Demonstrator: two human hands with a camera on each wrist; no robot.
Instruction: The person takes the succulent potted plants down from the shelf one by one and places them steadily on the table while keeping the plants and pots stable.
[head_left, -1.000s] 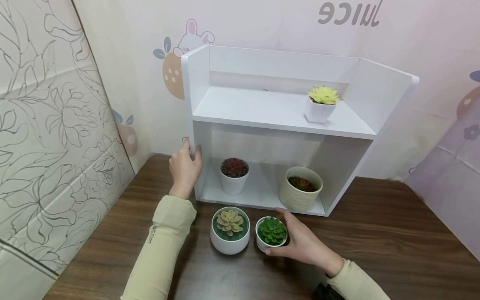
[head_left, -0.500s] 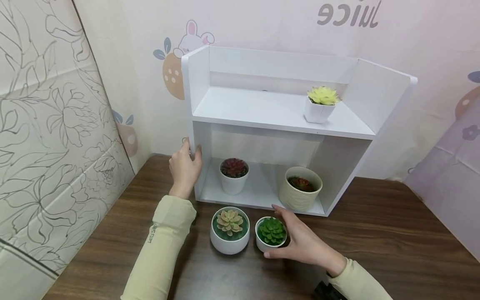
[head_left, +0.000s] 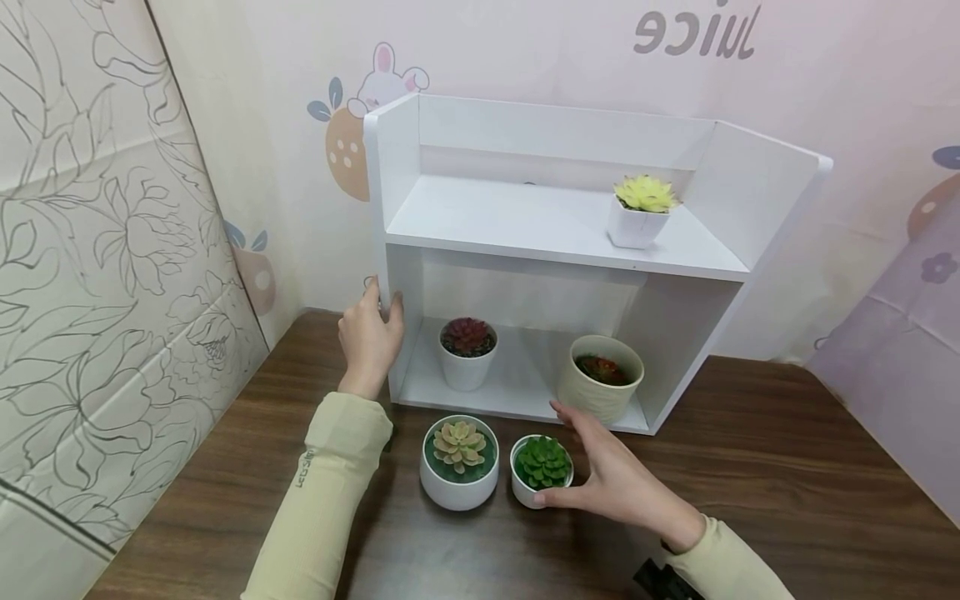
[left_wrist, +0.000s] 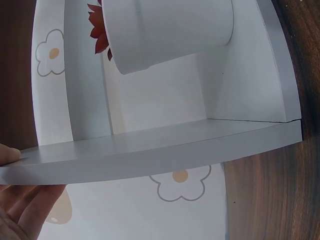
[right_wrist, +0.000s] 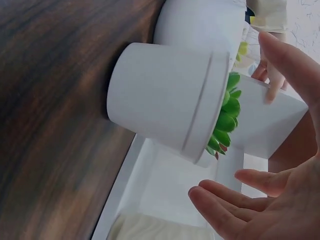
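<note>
My left hand [head_left: 370, 340] holds the left side panel of a white two-tier shelf [head_left: 517, 208], thumb on the inner face and fingers outside, as the left wrist view shows. My right hand [head_left: 618, 467] is spread beside a small white pot with a green succulent [head_left: 543, 463] on the table. In the right wrist view its thumb and fingers stand apart from that pot [right_wrist: 160, 95], with nothing gripped. Left of it, a wider white pot with a pale pinkish-green succulent [head_left: 460, 462] stands on the table in front of the shelf.
On the lower tier are a white pot with a dark red succulent [head_left: 467, 353] and a cream ribbed pot [head_left: 600, 379]. A square white pot with a yellow-green succulent [head_left: 639, 212] sits on the upper tier. Printed walls rise behind the brown wooden table [head_left: 772, 467].
My right hand has spread its fingers wider and drawn slightly to the right of the green succulent's pot. The left hand and the pots stay in place.
</note>
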